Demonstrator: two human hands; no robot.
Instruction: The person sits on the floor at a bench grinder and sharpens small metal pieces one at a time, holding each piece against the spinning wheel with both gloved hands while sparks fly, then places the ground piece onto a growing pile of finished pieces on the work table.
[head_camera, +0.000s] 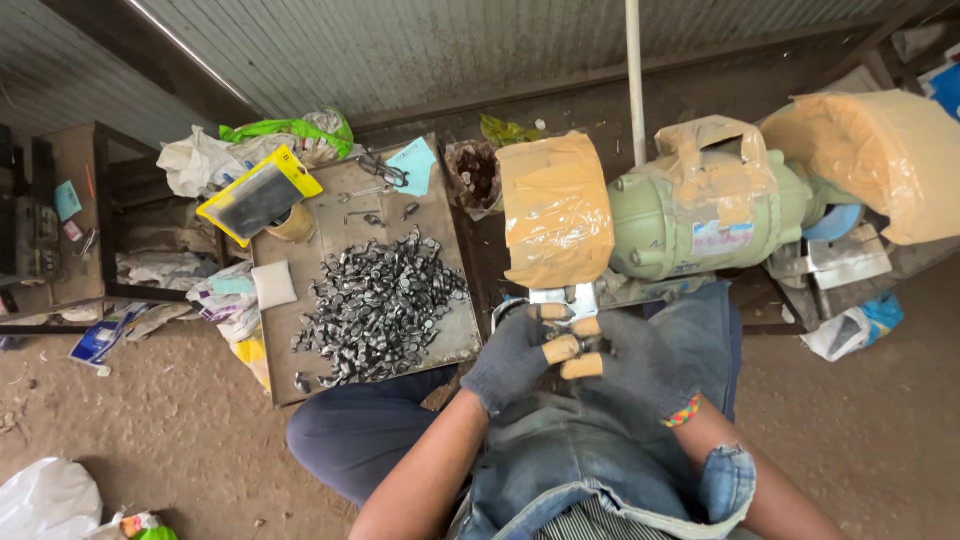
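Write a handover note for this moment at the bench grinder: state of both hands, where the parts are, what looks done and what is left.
Left hand: gloved, fingertips taped, closed around a small part too hidden to identify, held at the metal rest under the taped wheel guard.
Right hand: gloved, pinching the same part from the other side.
Grinder motor: green, patched with tape; whether it is running cannot be told.
Parts: pile of small dark metal pieces on the tray to the left.
Done or left: worked and unworked pieces cannot be told apart; the pile is large.
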